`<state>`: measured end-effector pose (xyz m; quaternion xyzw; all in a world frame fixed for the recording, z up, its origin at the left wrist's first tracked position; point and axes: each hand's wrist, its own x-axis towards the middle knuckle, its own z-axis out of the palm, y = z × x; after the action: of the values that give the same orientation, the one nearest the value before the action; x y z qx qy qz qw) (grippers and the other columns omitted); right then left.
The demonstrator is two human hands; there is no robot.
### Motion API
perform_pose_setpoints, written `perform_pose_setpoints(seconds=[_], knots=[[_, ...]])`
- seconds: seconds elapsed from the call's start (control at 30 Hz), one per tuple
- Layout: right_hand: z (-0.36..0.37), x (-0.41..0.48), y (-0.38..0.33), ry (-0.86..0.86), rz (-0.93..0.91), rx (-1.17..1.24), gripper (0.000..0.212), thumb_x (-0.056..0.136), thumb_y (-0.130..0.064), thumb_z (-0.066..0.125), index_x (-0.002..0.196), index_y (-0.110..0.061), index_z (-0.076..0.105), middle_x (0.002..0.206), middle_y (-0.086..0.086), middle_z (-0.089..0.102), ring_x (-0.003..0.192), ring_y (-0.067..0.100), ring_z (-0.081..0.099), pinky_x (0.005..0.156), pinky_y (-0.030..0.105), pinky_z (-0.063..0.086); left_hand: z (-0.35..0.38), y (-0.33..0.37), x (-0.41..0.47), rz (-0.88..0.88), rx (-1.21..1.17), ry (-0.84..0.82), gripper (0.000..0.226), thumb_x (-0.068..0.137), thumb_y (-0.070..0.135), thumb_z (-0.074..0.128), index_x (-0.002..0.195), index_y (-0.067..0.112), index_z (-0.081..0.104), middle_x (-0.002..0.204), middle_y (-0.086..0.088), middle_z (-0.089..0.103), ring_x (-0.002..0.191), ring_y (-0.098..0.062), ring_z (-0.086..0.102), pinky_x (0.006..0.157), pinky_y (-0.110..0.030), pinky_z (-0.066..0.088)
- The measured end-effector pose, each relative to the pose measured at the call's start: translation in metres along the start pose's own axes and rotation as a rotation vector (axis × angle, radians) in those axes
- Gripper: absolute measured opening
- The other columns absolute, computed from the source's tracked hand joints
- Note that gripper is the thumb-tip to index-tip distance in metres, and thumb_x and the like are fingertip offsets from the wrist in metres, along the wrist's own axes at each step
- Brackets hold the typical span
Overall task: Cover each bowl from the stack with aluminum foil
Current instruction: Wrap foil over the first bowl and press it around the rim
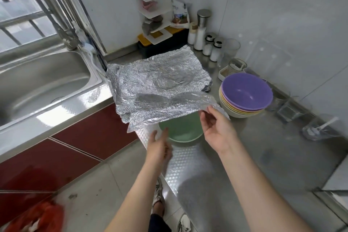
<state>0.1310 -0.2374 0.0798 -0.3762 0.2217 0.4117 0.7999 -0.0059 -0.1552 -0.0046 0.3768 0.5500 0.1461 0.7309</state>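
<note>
A green bowl (183, 130) stands alone on the steel counter (254, 156), its far half hidden under a crinkled sheet of aluminum foil (162, 107) held just above it. My right hand (216, 128) pinches that sheet's near right corner. My left hand (160, 145) is below the sheet's near left edge, fingers apart, beside the bowl's left rim. More foil sheets (158, 73) lie flat on the counter behind. A stack of bowls (244, 98), purple on top with pink, yellow and cream below, stands to the right.
A steel sink (41, 84) with a faucet lies to the left. At the back stand a white corner rack (154, 17), salt jars (212, 47) and a glass (229, 51). Clear containers (318, 128) line the right wall. Red cabinet fronts (75, 147) are below.
</note>
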Motion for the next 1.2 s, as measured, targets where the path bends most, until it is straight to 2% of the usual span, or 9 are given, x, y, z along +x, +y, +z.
perform_pose_setpoints(seconds=[0.1,0.23,0.4,0.53,0.67,0.73,0.87,1.07,1.2], knots=[[0.011,0.000,-0.002,-0.003,-0.005,0.045,0.012,0.092,-0.001,0.058,0.080,0.000,0.060,0.057,0.009,0.067,0.050,0.014,0.067,0.049,0.019,0.054,0.020,0.005,-0.010,0.158,0.259,0.086,0.036,0.099,0.016,0.051,0.134,0.019,0.040,0.063,-0.007,0.052,0.035,-0.007,0.047,0.036,-0.018,0.038],[0.008,-0.004,-0.003,-0.006,-0.021,0.050,0.012,0.092,0.000,0.058,0.080,0.001,0.060,0.060,0.010,0.067,0.053,0.016,0.068,0.049,0.019,0.054,0.014,0.007,-0.013,0.242,0.582,0.189,0.012,0.094,0.018,0.052,0.106,0.015,0.050,0.091,-0.006,0.064,0.082,-0.027,0.065,0.074,-0.033,0.053],[-0.012,-0.013,0.002,0.032,-0.029,0.049,0.012,0.092,-0.001,0.058,0.081,0.001,0.061,0.064,0.011,0.069,0.056,0.017,0.069,0.051,0.018,0.055,0.004,-0.011,-0.034,0.095,0.276,0.051,0.014,0.097,0.005,0.044,0.111,0.008,0.046,0.060,-0.013,0.059,0.040,-0.018,0.056,0.039,-0.026,0.046],[-0.030,-0.025,0.008,0.084,-0.040,0.016,0.017,0.093,-0.001,0.056,0.077,-0.002,0.059,0.057,0.007,0.066,0.052,0.013,0.067,0.053,0.016,0.055,-0.024,-0.018,-0.043,-0.012,0.017,-0.050,0.025,0.104,0.025,0.043,0.116,0.005,0.052,0.068,-0.018,0.067,0.060,-0.031,0.063,0.068,-0.050,0.057],[-0.050,-0.035,0.013,0.106,-0.046,-0.061,0.013,0.093,-0.001,0.057,0.080,-0.005,0.060,0.058,0.005,0.067,0.051,0.011,0.066,0.049,0.017,0.054,-0.066,0.000,-0.046,-0.060,-0.385,-0.040,0.053,0.101,0.054,0.034,0.120,0.011,0.058,0.093,-0.015,0.075,0.079,-0.027,0.072,0.064,-0.034,0.056],[-0.057,-0.038,0.017,0.110,-0.029,-0.109,0.011,0.093,-0.002,0.056,0.083,-0.006,0.060,0.061,0.006,0.068,0.053,0.013,0.067,0.048,0.018,0.053,-0.075,0.010,-0.046,-0.047,-0.336,-0.080,0.048,0.097,0.053,0.047,0.126,0.015,0.052,0.102,-0.016,0.074,0.082,-0.027,0.073,0.061,-0.032,0.057],[-0.072,-0.042,0.025,0.169,0.001,-0.223,0.009,0.091,-0.004,0.060,0.083,-0.009,0.059,0.070,0.007,0.064,0.059,0.015,0.064,0.042,0.017,0.049,-0.076,0.017,-0.052,0.137,0.002,0.001,0.053,0.089,0.005,0.067,0.137,0.013,0.046,0.091,-0.012,0.075,0.069,-0.019,0.069,0.057,-0.025,0.056],[-0.093,-0.050,0.032,0.192,0.020,-0.357,0.011,0.088,-0.004,0.063,0.078,-0.007,0.062,0.052,0.001,0.063,0.046,0.008,0.060,0.040,0.015,0.045,-0.093,-0.007,-0.049,0.104,-0.067,0.064,0.039,0.093,0.036,0.063,0.128,0.020,0.057,0.114,-0.007,0.063,0.092,-0.021,0.067,0.071,-0.034,0.057],[-0.101,-0.047,0.032,0.203,0.057,-0.385,0.006,0.087,-0.007,0.066,0.084,-0.011,0.063,0.061,0.002,0.061,0.052,0.011,0.054,0.039,0.016,0.044,-0.093,-0.019,-0.044,0.218,-0.021,0.093,0.044,0.089,0.009,0.070,0.129,0.019,0.056,0.129,-0.013,0.061,0.088,-0.018,0.063,0.070,-0.030,0.055]])
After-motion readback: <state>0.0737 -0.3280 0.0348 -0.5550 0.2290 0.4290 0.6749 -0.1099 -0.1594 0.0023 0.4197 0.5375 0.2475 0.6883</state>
